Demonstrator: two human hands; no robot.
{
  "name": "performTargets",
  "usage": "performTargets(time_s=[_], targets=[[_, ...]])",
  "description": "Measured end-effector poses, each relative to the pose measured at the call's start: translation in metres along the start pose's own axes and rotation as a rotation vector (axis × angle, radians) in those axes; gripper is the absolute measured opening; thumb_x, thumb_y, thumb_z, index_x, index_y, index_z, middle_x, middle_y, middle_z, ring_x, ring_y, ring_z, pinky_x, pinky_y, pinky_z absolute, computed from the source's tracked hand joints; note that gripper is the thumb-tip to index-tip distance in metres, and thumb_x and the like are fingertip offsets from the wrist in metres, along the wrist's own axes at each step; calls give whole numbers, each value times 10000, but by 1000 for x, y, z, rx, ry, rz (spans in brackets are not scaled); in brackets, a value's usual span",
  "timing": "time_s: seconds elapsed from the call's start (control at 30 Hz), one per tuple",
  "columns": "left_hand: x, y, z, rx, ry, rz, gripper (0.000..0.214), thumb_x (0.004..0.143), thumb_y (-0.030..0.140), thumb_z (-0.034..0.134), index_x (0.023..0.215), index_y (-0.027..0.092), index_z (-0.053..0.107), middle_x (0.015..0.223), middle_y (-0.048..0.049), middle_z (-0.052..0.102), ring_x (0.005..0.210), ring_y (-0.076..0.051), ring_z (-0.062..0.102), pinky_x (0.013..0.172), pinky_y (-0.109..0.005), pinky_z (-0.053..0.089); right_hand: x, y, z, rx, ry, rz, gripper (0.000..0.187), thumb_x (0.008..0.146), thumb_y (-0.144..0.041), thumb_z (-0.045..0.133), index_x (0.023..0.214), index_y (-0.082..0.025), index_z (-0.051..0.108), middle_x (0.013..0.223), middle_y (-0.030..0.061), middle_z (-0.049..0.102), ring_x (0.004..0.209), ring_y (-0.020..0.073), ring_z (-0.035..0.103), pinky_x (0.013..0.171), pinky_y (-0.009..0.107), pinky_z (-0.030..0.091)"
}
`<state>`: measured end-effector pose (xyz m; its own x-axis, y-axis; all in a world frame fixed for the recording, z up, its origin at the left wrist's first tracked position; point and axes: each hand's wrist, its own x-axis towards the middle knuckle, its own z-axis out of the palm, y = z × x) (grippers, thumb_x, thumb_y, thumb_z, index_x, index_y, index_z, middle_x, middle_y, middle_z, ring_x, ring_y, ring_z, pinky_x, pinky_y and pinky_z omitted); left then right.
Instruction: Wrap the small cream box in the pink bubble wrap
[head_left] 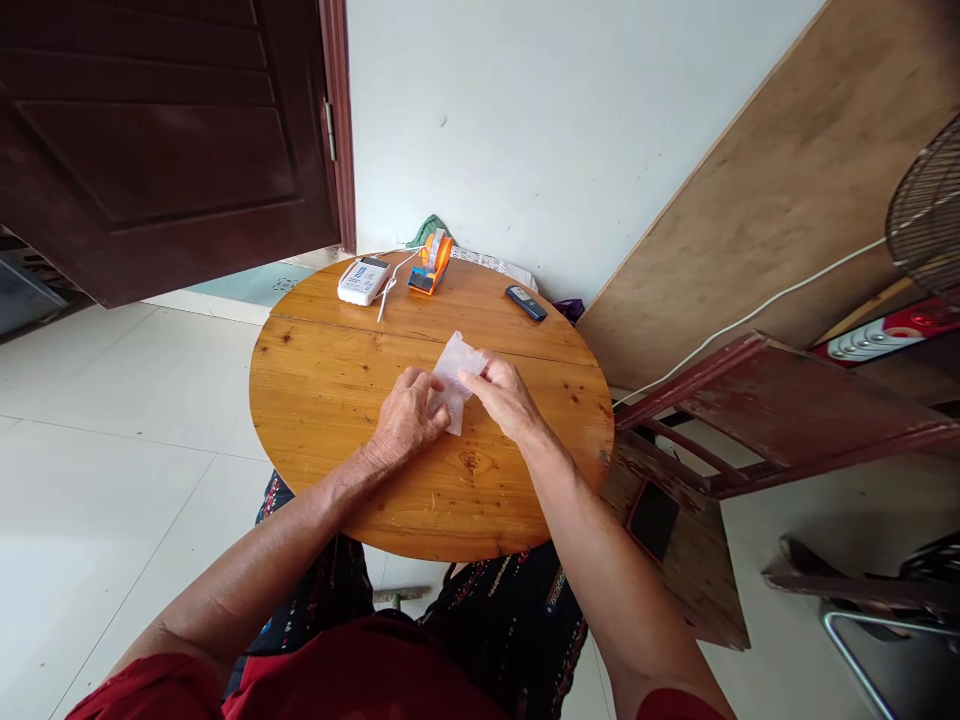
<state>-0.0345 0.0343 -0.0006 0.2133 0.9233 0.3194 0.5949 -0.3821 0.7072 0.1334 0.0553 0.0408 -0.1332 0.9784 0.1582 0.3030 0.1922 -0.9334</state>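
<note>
A thin, pale pinkish-white sheet [454,360], crumpled and slightly see-through, lies at a slant over the middle of the round wooden table [322,400]; whether it is paper or a small plastic bag I cannot tell. My right hand [504,393] pinches its right side, thumb on top and the fingers curled behind. At the lower left edge, my left hand [409,412] has its fingers bent and closed on the sheet, with the palm side low over the table. The fingertips of the left hand are partly hidden.
At the table's back stand an orange tape dispenser [432,264], a white box-like device [363,281] with a white cord [388,287], and a dark remote control [526,303]. A wall [525,130] rises behind. A wooden chair [720,420] and a fan [930,210] are on the right.
</note>
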Motion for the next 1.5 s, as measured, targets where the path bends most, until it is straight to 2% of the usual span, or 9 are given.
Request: performTargets(time_s=[0.1, 0.23, 0.4, 0.53, 0.83, 0.93, 1.07, 1.3, 1.5], targets=[[1, -1, -1, -32, 54, -47, 433, 727, 228, 655, 1145, 156, 570, 1123, -108, 593, 1060, -268, 586, 936, -439, 528, -9, -2, 0, -68, -21, -47, 163, 781, -361, 610, 804, -203, 576, 725, -28, 588, 678, 146, 521, 655, 266, 403], [6, -8, -2, -226, 48, 32, 643, 696, 205, 652, 1318, 163, 491, 1320, -142, 547, 1212, -307, 523, 1023, -483, 471, -20, -4, 1, -112, -58, -112, 136, 814, -341, 595, 814, -205, 584, 732, -30, 585, 686, 150, 529, 650, 264, 396], [8, -11, -3, -496, -95, -7, 276, 749, 226, 632, 1014, 169, 577, 981, -63, 658, 924, -218, 625, 869, -374, 519, -36, 1, 11, -153, -11, -178, 127, 870, -335, 581, 873, -216, 625, 946, 22, 721, 914, 210, 660, 814, 305, 491], [8, -13, -1, -702, -122, -17, 275, 693, 294, 726, 843, 187, 523, 937, -44, 659, 878, -183, 623, 813, -312, 508, -51, 9, 18, -206, 40, -303, 50, 878, -235, 549, 870, -234, 598, 1181, 66, 704, 1128, 226, 651, 981, 353, 484], [5, -20, -24, -668, -434, 21, 370, 683, 216, 715, 1001, 169, 533, 1049, -64, 668, 883, -161, 612, 810, -287, 503, -69, 27, 18, -454, 12, -498, 294, 808, -123, 634, 1072, -238, 574, 1359, 129, 622, 1344, 277, 534, 1098, 461, 443], [4, -22, -22, -605, -418, 54, 442, 643, 198, 738, 1032, 181, 529, 985, -37, 665, 783, -137, 600, 717, -256, 498, -65, 31, 19, -476, 49, -513, 277, 820, -68, 572, 1033, -244, 586, 1309, 120, 654, 1296, 259, 572, 1073, 440, 464], [6, -20, -18, -481, -291, 51, 332, 701, 257, 699, 1001, 183, 578, 939, -20, 664, 710, -123, 587, 672, -244, 478, -53, 31, 16, -372, 81, -434, 202, 803, -105, 570, 956, -231, 614, 1235, 111, 688, 1179, 250, 639, 997, 389, 501], [9, -10, -27, -159, -207, -9, 388, 892, 513, 529, 878, 146, 655, 706, -20, 579, 680, -176, 529, 664, -305, 431, -18, 26, 5, -72, -65, 44, 197, 771, -371, 648, 861, -197, 667, 787, 3, 698, 728, 201, 651, 672, 294, 509], [12, -14, -19, -468, -251, -85, 541, 755, 416, 722, 1215, 148, 626, 951, -56, 686, 857, -217, 624, 791, -332, 501, 5, 28, 8, -38, -87, 103, 246, 751, -408, 642, 845, -183, 672, 794, 18, 702, 738, 198, 629, 666, 288, 494]])
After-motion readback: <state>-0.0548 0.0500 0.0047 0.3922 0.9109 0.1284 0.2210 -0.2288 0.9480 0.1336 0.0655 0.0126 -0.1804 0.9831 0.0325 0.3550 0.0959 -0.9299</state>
